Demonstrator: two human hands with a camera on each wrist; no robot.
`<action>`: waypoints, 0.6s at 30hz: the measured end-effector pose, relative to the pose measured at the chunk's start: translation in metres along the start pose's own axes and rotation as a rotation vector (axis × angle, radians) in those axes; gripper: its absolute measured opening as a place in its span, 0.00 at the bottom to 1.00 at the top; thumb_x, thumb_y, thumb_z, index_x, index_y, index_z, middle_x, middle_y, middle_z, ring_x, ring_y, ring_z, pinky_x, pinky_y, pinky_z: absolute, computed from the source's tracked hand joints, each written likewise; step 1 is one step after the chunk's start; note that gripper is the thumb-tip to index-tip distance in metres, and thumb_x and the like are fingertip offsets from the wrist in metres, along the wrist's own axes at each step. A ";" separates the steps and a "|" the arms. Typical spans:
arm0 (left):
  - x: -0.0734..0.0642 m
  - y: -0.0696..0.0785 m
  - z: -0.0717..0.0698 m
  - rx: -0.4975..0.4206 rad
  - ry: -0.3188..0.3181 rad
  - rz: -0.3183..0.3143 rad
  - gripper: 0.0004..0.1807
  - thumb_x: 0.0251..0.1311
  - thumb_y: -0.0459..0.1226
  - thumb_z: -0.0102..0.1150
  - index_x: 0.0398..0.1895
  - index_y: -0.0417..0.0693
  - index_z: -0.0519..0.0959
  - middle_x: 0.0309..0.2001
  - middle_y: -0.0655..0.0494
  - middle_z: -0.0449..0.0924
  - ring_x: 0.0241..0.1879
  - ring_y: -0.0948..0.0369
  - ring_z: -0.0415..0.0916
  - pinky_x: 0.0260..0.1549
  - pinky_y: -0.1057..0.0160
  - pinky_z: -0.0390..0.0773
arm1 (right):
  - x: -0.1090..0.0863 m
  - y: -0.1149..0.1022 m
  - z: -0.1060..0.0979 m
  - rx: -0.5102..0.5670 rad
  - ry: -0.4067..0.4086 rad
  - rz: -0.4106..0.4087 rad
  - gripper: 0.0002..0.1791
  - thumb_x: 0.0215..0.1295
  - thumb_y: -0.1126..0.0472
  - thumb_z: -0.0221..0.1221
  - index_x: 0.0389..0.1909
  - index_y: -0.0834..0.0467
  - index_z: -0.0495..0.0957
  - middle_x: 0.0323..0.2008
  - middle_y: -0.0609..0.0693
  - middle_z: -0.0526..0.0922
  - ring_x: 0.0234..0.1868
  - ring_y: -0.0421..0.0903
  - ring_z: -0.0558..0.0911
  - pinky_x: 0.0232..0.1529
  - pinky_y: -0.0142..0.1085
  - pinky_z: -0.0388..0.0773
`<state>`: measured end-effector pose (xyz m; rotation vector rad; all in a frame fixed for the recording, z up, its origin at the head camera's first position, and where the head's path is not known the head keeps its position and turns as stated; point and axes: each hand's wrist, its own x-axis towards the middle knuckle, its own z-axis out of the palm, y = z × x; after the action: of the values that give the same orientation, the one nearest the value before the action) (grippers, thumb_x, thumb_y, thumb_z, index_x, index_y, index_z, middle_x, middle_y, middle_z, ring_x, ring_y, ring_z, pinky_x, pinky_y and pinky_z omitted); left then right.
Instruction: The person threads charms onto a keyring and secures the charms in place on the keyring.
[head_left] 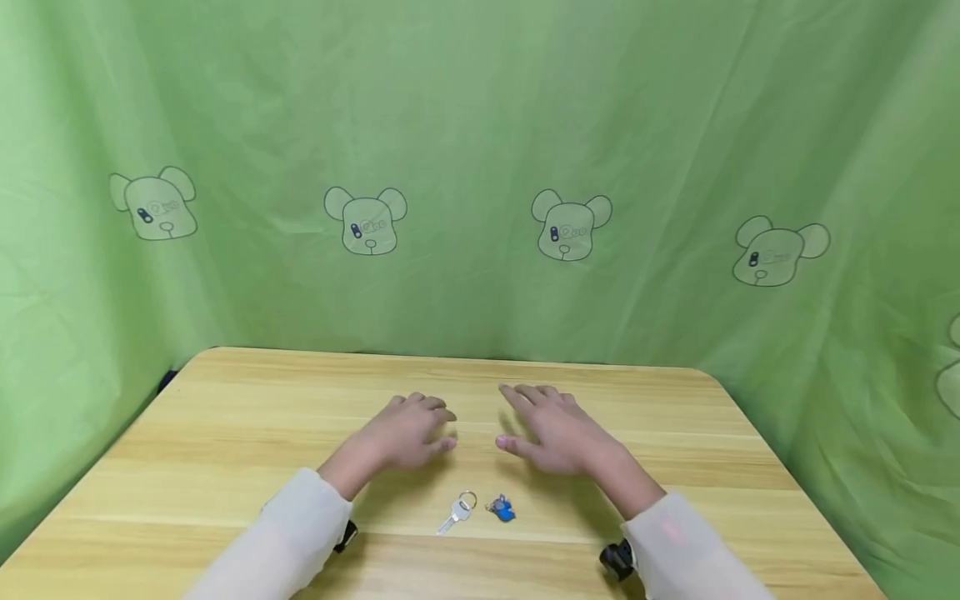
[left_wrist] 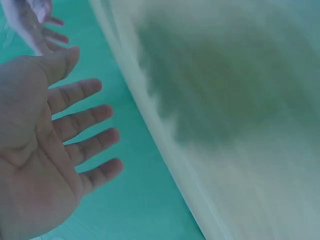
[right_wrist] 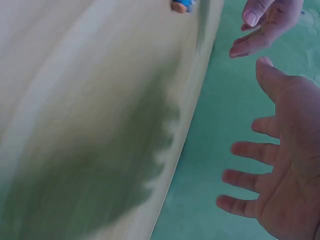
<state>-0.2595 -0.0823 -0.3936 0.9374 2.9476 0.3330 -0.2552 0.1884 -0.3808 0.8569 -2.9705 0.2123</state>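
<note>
A silver key (head_left: 454, 512) with a ring through its head lies flat on the wooden table, near the middle. Just to its right is a small blue charm (head_left: 502, 507) with a bit of metal chain; part of it also shows at the top of the right wrist view (right_wrist: 184, 5). Above the table and beyond the key, the left hand (head_left: 410, 432) hovers with fingers spread, holding nothing. Opposite it, the right hand (head_left: 553, 429) is likewise raised and spread, beyond the charm. Both palms appear bare in the wrist views, and the hands are apart.
The light wooden table (head_left: 247, 417) has rounded far corners. Behind it and at its sides hangs a green curtain (head_left: 465, 108) printed with bear heads. Black wrist devices, one a camera (head_left: 617, 559) at the right wrist, sit under the white sleeves (head_left: 288, 533).
</note>
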 end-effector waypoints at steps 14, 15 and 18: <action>-0.021 0.017 0.017 -0.055 -0.057 0.186 0.15 0.68 0.47 0.65 0.51 0.51 0.85 0.45 0.61 0.82 0.43 0.64 0.77 0.48 0.60 0.80 | -0.024 -0.016 0.009 0.009 -0.123 -0.226 0.29 0.70 0.38 0.61 0.60 0.55 0.80 0.52 0.50 0.83 0.50 0.47 0.81 0.54 0.47 0.80; -0.021 0.018 0.018 -0.095 -0.066 0.190 0.14 0.68 0.46 0.65 0.50 0.50 0.85 0.44 0.61 0.82 0.43 0.66 0.77 0.48 0.62 0.80 | -0.025 -0.017 0.011 0.014 -0.126 -0.242 0.28 0.70 0.39 0.61 0.59 0.55 0.81 0.50 0.48 0.83 0.49 0.45 0.81 0.53 0.46 0.80; -0.021 0.020 0.021 -0.217 -0.090 0.182 0.09 0.68 0.43 0.65 0.46 0.50 0.85 0.42 0.64 0.82 0.42 0.70 0.77 0.47 0.68 0.80 | -0.029 -0.021 0.015 0.030 -0.134 -0.282 0.26 0.70 0.40 0.61 0.57 0.55 0.82 0.46 0.45 0.83 0.44 0.39 0.79 0.49 0.41 0.81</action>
<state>-0.2289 -0.0741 -0.4109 1.1575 2.6831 0.5861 -0.2197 0.1834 -0.3949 1.3275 -2.9234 0.1949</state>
